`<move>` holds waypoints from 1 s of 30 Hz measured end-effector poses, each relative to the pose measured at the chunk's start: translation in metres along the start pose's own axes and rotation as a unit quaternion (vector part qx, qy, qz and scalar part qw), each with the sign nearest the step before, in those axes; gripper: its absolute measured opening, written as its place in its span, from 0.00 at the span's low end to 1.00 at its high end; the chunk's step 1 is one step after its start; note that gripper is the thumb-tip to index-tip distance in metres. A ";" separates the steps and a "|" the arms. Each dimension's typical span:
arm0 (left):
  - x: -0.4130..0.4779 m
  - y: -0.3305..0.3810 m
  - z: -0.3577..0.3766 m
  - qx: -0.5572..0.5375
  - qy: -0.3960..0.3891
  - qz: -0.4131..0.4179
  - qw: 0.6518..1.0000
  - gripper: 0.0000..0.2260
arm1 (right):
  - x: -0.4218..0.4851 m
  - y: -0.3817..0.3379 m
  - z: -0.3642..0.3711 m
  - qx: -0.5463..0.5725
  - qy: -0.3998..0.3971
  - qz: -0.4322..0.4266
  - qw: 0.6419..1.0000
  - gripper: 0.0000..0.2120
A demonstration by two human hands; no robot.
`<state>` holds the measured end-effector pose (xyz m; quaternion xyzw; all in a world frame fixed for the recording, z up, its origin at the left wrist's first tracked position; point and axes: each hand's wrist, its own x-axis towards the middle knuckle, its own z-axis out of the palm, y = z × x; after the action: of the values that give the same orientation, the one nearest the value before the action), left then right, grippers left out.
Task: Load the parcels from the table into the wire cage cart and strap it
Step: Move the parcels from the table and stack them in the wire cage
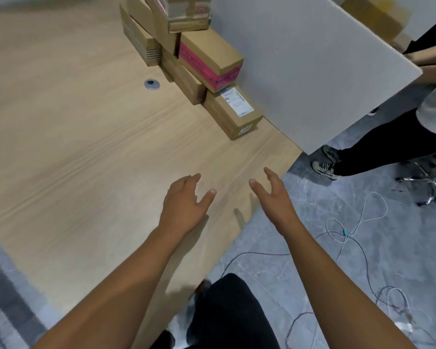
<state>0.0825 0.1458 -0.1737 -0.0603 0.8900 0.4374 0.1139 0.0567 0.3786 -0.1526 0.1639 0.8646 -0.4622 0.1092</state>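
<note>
Cardboard parcels are stacked along the far right part of the wooden table [73, 147]. Nearest is a brown box with a white label [233, 112]; behind it sits a box with a pink band [210, 60], and more brown boxes [141, 39] stand further back. My left hand [186, 200] hovers over the table's near right corner, fingers relaxed and spread, holding nothing. My right hand [272, 192] is beside it at the table edge, open with the thumb apart, also empty. Both hands are well short of the labelled box. The wire cage cart is out of sight.
A large grey partition panel [312, 66] rises beside the parcels at the table's right edge. Another person's legs and shoes [325, 165] stand on the grey floor to the right, near a chair base [428, 187]. Loose cables [350, 233] lie on the floor. A round grommet [152, 84] sits in the tabletop.
</note>
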 end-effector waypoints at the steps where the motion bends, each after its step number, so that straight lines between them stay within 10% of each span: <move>1: 0.013 0.008 0.002 -0.005 -0.005 -0.002 1.000 0.29 | 0.013 -0.005 -0.004 -0.002 -0.004 0.004 1.000 0.35; 16: 0.267 0.106 0.104 -0.218 0.070 -0.130 0.965 0.27 | 0.342 -0.048 -0.028 -0.002 -0.121 -0.012 0.993 0.36; 23: 0.256 0.113 0.128 -0.338 0.161 -0.234 0.897 0.20 | 0.338 -0.025 -0.020 0.014 -0.177 -0.010 0.984 0.20; 30: 0.164 0.085 0.127 -0.369 0.241 -0.261 0.859 0.18 | 0.245 -0.001 0.002 0.023 -0.236 -0.037 0.971 0.34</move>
<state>-0.0745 0.2967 -0.2254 -0.4318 0.6150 0.6593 -0.0250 -0.1698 0.4210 -0.2371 0.0207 0.8092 -0.5113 0.2888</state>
